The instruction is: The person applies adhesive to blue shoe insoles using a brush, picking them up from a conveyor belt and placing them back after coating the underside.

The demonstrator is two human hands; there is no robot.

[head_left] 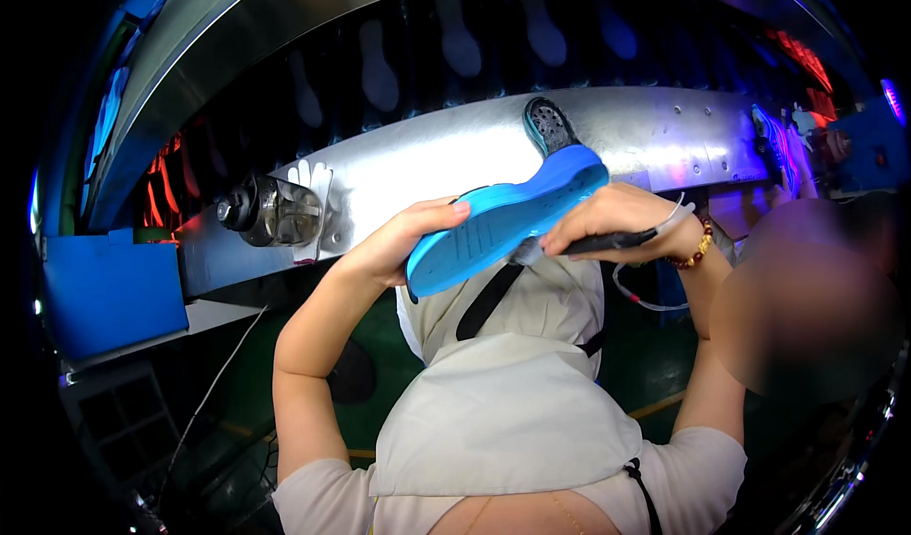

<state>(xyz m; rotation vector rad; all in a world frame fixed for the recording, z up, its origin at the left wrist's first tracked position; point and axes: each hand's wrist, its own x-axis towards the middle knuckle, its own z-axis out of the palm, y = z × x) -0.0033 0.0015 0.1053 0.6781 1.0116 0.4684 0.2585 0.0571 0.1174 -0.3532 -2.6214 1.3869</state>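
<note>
My left hand (400, 241) is closed around one end of a bright blue shoe sole (484, 234), thumb along its upper edge. The sole is tilted in front of my apron, its inner face with slots and small holes turned toward me. In my right hand (617, 220) is a brush (603, 243) with a black handle. A clear thin tube runs from the handle's rear end past my wrist. The brush's pale tip is at the sole's lower edge; whether it touches cannot be made out. Behind the sole, a dark, perforated shoe piece with a teal rim (548, 125) lies on the metal table.
The metal table (408, 160) spans ahead, with a dark conveyor carrying several sole-shaped pieces (380, 65) beyond it. A clear bottle with a black lid (270, 211) lies at the left beside a white glove-like item (311, 176). A blue box (114, 293) stands farther left.
</note>
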